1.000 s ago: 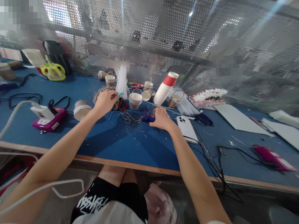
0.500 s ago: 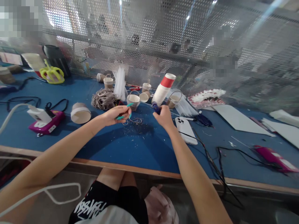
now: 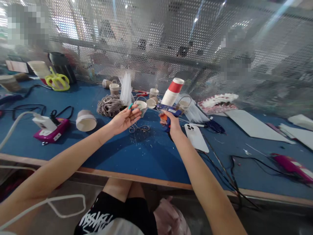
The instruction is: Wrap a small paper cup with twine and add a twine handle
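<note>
My right hand is wrapped round a blue hot glue gun with an orange trigger. The gun's nozzle points left toward the small cups. My left hand is palm up with its fingers apart, and I see nothing in it. Just behind its fingertips stands a small paper cup with a looped handle, partly hidden by the hand. A loose loop of thin cord lies on the blue table below, among small scraps. Beyond the glue gun leans a stack of paper cups with a red band.
A bundle of grey cord lies behind my left hand, beside translucent glue sticks. A cord-wrapped cup lies tipped at left, near a purple power strip. A white phone and black cables lie to the right.
My right hand has raised and turned the glue gun, so its body and orange trigger now show. The left hand has turned palm up with its fingers more spread.
</note>
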`<state>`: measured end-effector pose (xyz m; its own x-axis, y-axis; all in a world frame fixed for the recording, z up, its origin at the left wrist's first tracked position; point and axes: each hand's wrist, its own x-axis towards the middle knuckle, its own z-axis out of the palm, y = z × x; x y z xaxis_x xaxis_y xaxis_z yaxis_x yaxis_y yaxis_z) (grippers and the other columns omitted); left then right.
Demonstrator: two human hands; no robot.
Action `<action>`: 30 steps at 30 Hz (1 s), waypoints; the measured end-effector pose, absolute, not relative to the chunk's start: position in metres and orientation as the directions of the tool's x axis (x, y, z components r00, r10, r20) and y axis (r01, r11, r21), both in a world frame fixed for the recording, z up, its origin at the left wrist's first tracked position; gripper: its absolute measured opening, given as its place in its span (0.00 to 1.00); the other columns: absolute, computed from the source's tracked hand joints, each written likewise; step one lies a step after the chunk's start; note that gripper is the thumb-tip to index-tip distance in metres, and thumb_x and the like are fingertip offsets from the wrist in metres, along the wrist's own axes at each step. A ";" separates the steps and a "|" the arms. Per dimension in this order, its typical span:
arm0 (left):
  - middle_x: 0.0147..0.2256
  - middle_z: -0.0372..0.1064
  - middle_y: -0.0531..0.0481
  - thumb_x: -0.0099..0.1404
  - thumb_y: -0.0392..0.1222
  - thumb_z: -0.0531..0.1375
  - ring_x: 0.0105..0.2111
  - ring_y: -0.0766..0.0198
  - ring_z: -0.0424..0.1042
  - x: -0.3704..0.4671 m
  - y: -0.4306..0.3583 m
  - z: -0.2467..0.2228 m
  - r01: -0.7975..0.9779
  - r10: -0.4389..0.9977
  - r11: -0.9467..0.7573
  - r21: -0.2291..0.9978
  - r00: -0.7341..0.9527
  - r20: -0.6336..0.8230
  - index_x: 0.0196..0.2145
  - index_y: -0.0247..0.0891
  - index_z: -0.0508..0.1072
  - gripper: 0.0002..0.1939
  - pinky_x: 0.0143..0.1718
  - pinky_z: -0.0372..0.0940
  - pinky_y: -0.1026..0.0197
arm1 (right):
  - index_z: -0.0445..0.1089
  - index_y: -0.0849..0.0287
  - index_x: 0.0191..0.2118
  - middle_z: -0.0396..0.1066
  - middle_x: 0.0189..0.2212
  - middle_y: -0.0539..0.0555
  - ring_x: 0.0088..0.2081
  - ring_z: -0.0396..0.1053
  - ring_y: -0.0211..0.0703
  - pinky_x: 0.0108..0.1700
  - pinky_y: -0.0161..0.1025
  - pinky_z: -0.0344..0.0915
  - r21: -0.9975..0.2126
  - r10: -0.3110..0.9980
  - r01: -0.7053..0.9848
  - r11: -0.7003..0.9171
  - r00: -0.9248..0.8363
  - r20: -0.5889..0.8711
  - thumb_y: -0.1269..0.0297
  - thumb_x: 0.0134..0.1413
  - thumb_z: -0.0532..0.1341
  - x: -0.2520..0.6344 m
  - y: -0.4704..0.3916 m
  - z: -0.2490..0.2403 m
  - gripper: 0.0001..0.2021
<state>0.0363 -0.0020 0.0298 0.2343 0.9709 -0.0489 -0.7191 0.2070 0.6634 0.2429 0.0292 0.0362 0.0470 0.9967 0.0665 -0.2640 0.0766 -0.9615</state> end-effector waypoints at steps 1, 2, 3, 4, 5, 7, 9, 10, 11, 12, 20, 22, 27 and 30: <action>0.32 0.75 0.50 0.71 0.34 0.44 0.36 0.69 0.75 0.038 -0.003 0.029 -0.722 0.968 0.219 0.657 0.246 -0.052 0.45 0.37 0.69 0.16 0.49 0.66 0.62 | 0.71 0.61 0.25 0.72 0.21 0.48 0.13 0.50 0.25 0.18 0.29 0.58 -0.954 0.999 -0.297 0.043 0.009 0.042 0.62 0.35 0.65 0.241 0.027 0.036 0.09; 0.34 0.76 0.49 0.71 0.34 0.44 0.38 0.68 0.75 0.040 -0.004 0.028 -0.719 0.962 0.239 0.653 0.269 -0.055 0.46 0.36 0.69 0.16 0.51 0.65 0.60 | 0.71 0.60 0.27 0.73 0.22 0.47 0.13 0.49 0.24 0.19 0.29 0.60 -0.946 0.999 -0.323 0.018 -0.025 0.027 0.61 0.36 0.65 0.240 0.025 0.036 0.09; 0.35 0.76 0.49 0.71 0.34 0.44 0.39 0.67 0.75 0.042 -0.005 0.027 -0.711 0.952 0.265 0.651 0.300 -0.060 0.46 0.36 0.69 0.16 0.53 0.64 0.58 | 0.71 0.59 0.28 0.73 0.23 0.46 0.13 0.48 0.23 0.20 0.29 0.62 -0.939 0.998 -0.344 0.006 -0.052 0.025 0.61 0.36 0.65 0.239 0.023 0.036 0.10; 0.36 0.76 0.48 0.70 0.34 0.44 0.39 0.66 0.75 0.044 -0.006 0.026 -0.701 0.941 0.292 0.651 0.332 -0.065 0.45 0.35 0.70 0.16 0.54 0.63 0.57 | 0.71 0.59 0.28 0.72 0.23 0.45 0.13 0.47 0.23 0.21 0.29 0.63 -0.934 0.997 -0.356 0.008 -0.069 0.035 0.61 0.37 0.65 0.238 0.022 0.036 0.10; 0.36 0.77 0.48 0.70 0.33 0.44 0.39 0.66 0.76 0.046 -0.007 0.024 -0.689 0.931 0.317 0.652 0.359 -0.074 0.45 0.35 0.70 0.16 0.54 0.62 0.57 | 0.71 0.58 0.28 0.72 0.23 0.44 0.13 0.48 0.23 0.22 0.29 0.64 -0.933 0.996 -0.359 0.021 -0.073 0.050 0.60 0.37 0.66 0.238 0.021 0.036 0.10; 0.36 0.77 0.48 0.70 0.32 0.45 0.38 0.66 0.76 0.050 -0.010 0.021 -0.674 0.914 0.355 0.648 0.395 -0.090 0.43 0.34 0.71 0.16 0.54 0.63 0.56 | 0.70 0.58 0.27 0.71 0.22 0.44 0.15 0.52 0.26 0.22 0.31 0.65 -0.940 0.995 -0.337 0.060 -0.050 0.082 0.60 0.36 0.67 0.237 0.019 0.035 0.10; 0.36 0.77 0.49 0.70 0.32 0.45 0.39 0.66 0.76 0.054 -0.011 0.018 -0.689 0.914 0.355 0.632 0.397 -0.081 0.42 0.35 0.72 0.15 0.53 0.63 0.57 | 0.70 0.58 0.26 0.72 0.24 0.47 0.19 0.62 0.31 0.23 0.34 0.66 -0.951 0.995 -0.297 0.088 -0.021 0.099 0.59 0.34 0.69 0.235 0.019 0.033 0.12; 0.36 0.77 0.49 0.70 0.33 0.45 0.40 0.66 0.75 0.055 -0.011 0.017 -0.707 0.921 0.340 0.620 0.383 -0.069 0.42 0.36 0.72 0.15 0.53 0.64 0.57 | 0.70 0.58 0.26 0.74 0.26 0.49 0.22 0.66 0.34 0.25 0.35 0.67 -0.956 0.995 -0.276 0.096 -0.012 0.104 0.58 0.34 0.69 0.234 0.018 0.032 0.13; 0.37 0.76 0.50 0.70 0.34 0.45 0.42 0.66 0.74 0.056 -0.011 0.016 -0.729 0.932 0.316 0.607 0.358 -0.055 0.43 0.37 0.71 0.15 0.52 0.64 0.58 | 0.70 0.58 0.27 0.75 0.28 0.51 0.25 0.69 0.38 0.26 0.37 0.68 -0.962 0.994 -0.255 0.099 -0.012 0.106 0.57 0.33 0.70 0.232 0.018 0.030 0.14; 0.39 0.76 0.51 0.71 0.36 0.45 0.45 0.66 0.73 0.056 -0.010 0.015 -0.752 0.945 0.286 0.594 0.325 -0.044 0.44 0.39 0.71 0.15 0.52 0.64 0.59 | 0.70 0.58 0.27 0.75 0.30 0.53 0.28 0.71 0.41 0.27 0.39 0.69 -0.966 0.994 -0.237 0.102 -0.019 0.110 0.57 0.32 0.70 0.230 0.017 0.029 0.15; 0.53 0.67 0.61 0.71 0.43 0.45 0.47 0.71 0.70 0.046 0.002 0.012 -0.816 0.990 0.140 0.561 0.112 -0.084 0.50 0.56 0.68 0.16 0.40 0.68 0.68 | 0.72 0.58 0.26 0.75 0.29 0.53 0.31 0.73 0.43 0.39 0.47 0.71 -0.974 0.963 -0.065 0.218 -0.145 0.225 0.60 0.32 0.72 0.222 0.016 0.017 0.12; 0.52 0.67 0.61 0.71 0.43 0.45 0.45 0.71 0.70 0.047 0.002 0.013 -0.817 0.991 0.137 0.560 0.114 -0.077 0.50 0.58 0.68 0.16 0.39 0.68 0.68 | 0.73 0.59 0.25 0.75 0.28 0.52 0.30 0.72 0.42 0.39 0.47 0.70 -0.972 0.955 0.016 0.236 -0.191 0.229 0.62 0.31 0.72 0.223 0.016 0.016 0.12; 0.50 0.69 0.60 0.72 0.42 0.44 0.42 0.72 0.71 0.050 0.001 0.016 -0.845 0.989 0.144 0.514 0.114 -0.090 0.48 0.56 0.69 0.17 0.42 0.69 0.66 | 0.74 0.59 0.25 0.74 0.27 0.52 0.29 0.72 0.43 0.40 0.47 0.70 -0.947 0.950 0.162 0.277 -0.196 0.245 0.61 0.29 0.73 0.223 0.016 0.014 0.13; 0.44 0.72 0.57 0.71 0.40 0.44 0.41 0.70 0.73 0.047 0.002 0.020 -0.850 0.993 0.117 0.514 0.095 -0.069 0.45 0.50 0.70 0.16 0.42 0.69 0.64 | 0.72 0.60 0.23 0.73 0.23 0.52 0.26 0.71 0.43 0.38 0.48 0.72 -0.950 0.961 0.179 0.254 -0.160 0.226 0.59 0.29 0.73 0.223 0.016 0.013 0.13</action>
